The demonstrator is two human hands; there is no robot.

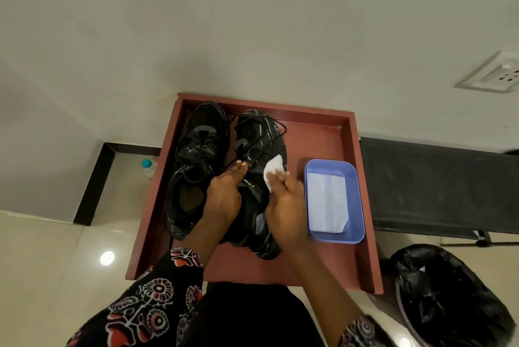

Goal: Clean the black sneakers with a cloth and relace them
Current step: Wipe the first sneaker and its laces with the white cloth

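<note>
Pinching a white cloth [273, 171], the right hand [285, 203] is wiping the right sneaker [257, 178] in the red tray [317, 133]; the left hand [224, 192] is gripping its tongue. Loose laces [254, 133] are trailing nearby, likely snagging the cloth and slipping their eyelets.

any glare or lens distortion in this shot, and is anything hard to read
Head view: a bright lamp reflection glares off the glossy floor tile at lower left; the wide-angle lens bends the wall socket and the red tray edges outward; the black sneakers lose detail in the dim light, with only glossy streaks showing; the white wipe under the right hand is nearly blown out.
</note>
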